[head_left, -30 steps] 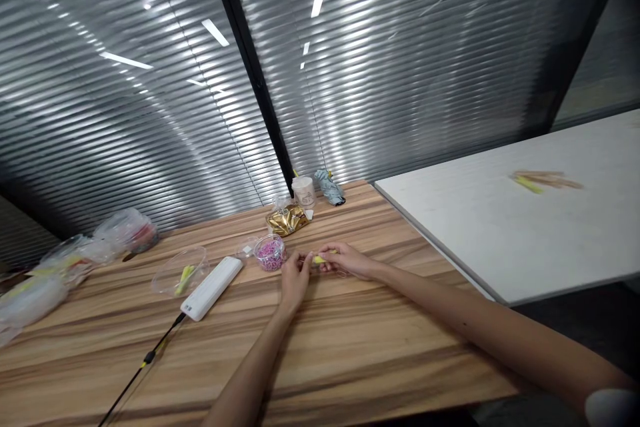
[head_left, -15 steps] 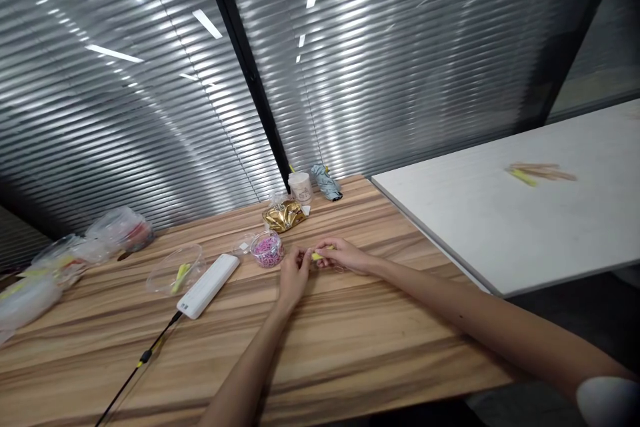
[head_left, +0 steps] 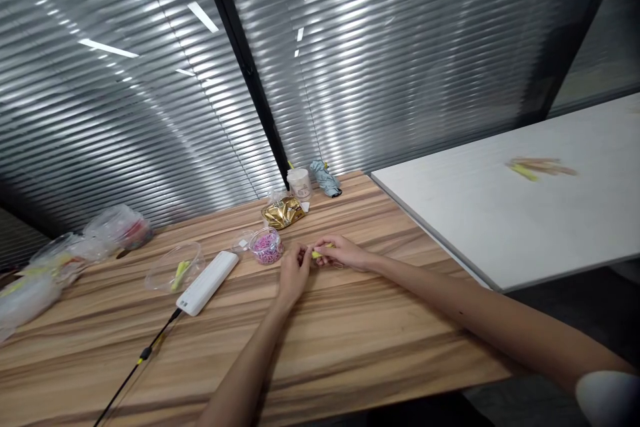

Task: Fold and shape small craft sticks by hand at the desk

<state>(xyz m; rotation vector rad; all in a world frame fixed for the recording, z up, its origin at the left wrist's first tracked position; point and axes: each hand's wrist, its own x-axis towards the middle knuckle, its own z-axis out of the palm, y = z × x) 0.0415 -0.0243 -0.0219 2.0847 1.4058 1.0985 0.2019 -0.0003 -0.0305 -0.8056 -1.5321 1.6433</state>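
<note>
Just above the wooden table, my right hand (head_left: 344, 253) is closed on a small yellow piece (head_left: 316, 254), its kind too small to tell. The fingertips of my left hand (head_left: 294, 275) are pinched together against the left end of that piece. What else they may hold is hidden. Under my right fingers a thin loop or strand is faintly visible. Close to the left hand stands a round clear tub (head_left: 267, 259) full of tiny pink and purple bits.
Left of the tub lie a white power strip (head_left: 207, 283) with a black cable, and a clear lid (head_left: 153, 273) holding yellow pieces (head_left: 180, 275). Behind are a gold wrapper (head_left: 283, 212), a white cup (head_left: 299, 183), and a grey-blue packet (head_left: 326, 179). Plastic bags (head_left: 117, 230) lie far left; sticks (head_left: 545, 165) on the white table.
The whole view has shifted very slightly. Both hands keep their place at the yellow piece, with hardly any visible movement.
</note>
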